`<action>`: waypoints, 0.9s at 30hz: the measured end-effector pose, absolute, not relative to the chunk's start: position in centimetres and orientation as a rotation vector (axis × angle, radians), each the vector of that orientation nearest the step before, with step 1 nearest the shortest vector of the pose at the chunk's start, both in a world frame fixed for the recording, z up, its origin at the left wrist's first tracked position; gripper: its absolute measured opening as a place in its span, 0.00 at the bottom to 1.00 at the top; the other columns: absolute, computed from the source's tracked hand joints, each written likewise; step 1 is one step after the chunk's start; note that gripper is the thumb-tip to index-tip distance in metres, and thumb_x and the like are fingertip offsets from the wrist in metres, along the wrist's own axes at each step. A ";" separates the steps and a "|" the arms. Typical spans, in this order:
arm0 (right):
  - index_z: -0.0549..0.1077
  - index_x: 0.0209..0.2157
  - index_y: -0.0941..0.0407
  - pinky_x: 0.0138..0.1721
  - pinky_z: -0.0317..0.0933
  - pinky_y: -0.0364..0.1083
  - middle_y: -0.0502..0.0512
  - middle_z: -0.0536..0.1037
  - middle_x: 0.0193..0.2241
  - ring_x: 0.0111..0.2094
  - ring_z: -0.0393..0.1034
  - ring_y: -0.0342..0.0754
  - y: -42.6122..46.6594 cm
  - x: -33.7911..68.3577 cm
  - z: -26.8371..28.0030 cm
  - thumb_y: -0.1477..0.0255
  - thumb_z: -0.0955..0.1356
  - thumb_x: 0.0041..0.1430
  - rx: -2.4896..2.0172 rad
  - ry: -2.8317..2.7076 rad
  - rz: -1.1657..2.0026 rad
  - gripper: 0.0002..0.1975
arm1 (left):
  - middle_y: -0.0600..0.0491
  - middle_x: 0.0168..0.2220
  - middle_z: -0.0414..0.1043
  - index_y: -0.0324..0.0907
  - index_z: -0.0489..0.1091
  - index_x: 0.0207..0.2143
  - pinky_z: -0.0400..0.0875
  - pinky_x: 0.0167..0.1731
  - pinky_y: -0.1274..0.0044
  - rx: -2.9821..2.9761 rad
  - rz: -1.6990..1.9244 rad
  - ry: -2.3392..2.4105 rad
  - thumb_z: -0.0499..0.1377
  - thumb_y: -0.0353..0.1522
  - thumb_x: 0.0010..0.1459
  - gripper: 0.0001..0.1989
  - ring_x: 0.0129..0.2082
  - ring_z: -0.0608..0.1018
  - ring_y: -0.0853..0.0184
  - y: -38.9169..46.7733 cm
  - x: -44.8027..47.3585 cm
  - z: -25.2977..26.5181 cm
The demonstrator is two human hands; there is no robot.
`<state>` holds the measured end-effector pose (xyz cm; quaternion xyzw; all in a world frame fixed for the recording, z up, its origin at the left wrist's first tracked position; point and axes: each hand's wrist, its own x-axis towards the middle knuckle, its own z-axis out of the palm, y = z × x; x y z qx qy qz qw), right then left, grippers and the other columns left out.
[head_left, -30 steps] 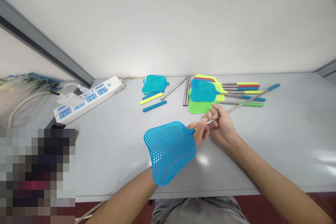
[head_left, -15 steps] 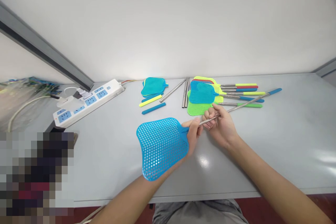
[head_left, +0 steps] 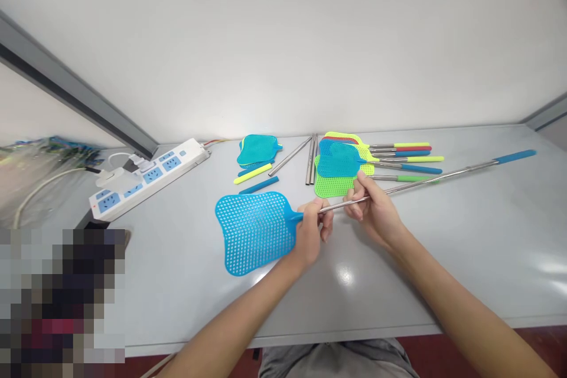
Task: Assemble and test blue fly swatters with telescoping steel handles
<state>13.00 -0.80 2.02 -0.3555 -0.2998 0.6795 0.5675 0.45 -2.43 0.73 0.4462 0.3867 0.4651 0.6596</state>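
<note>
Now the blue fly swatter (head_left: 252, 230) lies slantwise across both hands, held above the grey table (head_left: 177, 289). The left hand (head_left: 311, 227) is closed on its neck, where the plastic joins the slim metal rod (head_left: 443, 177), and the perforated paddle (head_left: 257, 239) spreads out to the left of that hand. A little farther along, the right hand (head_left: 374, 207) is curled round the rod, thumb uppermost. The hands are near each other but apart, with a short bare stretch of rod showing between them. Past the right hand the rod runs on to a blue grip (head_left: 514, 157), well clear of the fingers. Just behind the right hand, a pile of swatters (head_left: 339, 160) lies with the handles pointing right; whether the thumb touches it, I cannot tell. Behind the paddle are a yellow sleeve (head_left: 252, 173), a blue sleeve (head_left: 259, 185) and some stacked paddles (head_left: 257, 149).
</note>
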 end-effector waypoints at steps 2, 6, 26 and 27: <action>0.61 0.13 0.57 0.17 0.45 0.40 0.46 0.59 0.06 0.11 0.50 0.38 -0.9 13.1 2.1 0.66 0.60 0.57 -0.815 -0.735 1.607 0.20 | 0.59 0.09 0.48 0.41 0.51 0.13 0.51 0.16 0.79 0.996 1.021 0.809 0.41 0.37 0.55 0.19 0.11 0.56 0.74 -2.4 0.5 0.7; 0.62 0.14 0.56 0.16 0.46 0.40 0.45 0.58 0.06 0.10 0.51 0.38 -1.0 13.3 2.2 0.62 0.60 0.55 -0.770 -0.789 1.726 0.21 | 0.60 0.08 0.48 0.42 0.50 0.13 0.50 0.16 0.79 1.024 1.039 0.816 0.41 0.38 0.56 0.20 0.11 0.55 0.75 -2.8 0.7 0.9; 0.61 0.14 0.56 0.16 0.46 0.39 0.45 0.59 0.06 0.09 0.49 0.38 -1.7 12.4 1.5 0.57 0.58 0.56 -0.729 -0.802 1.762 0.23 | 0.59 0.10 0.44 0.42 0.43 0.12 0.48 0.19 0.76 1.129 1.010 1.039 0.38 0.38 0.57 0.21 0.14 0.52 0.73 -3.5 0.7 1.2; 0.61 0.14 0.56 0.15 0.45 0.39 0.45 0.58 0.05 0.09 0.49 0.38 -1.8 12.4 1.5 0.57 0.58 0.55 -0.736 -0.802 1.749 0.23 | 0.59 0.10 0.44 0.42 0.43 0.12 0.48 0.19 0.76 1.133 1.005 1.033 0.38 0.38 0.57 0.21 0.14 0.52 0.73 -3.5 0.7 1.1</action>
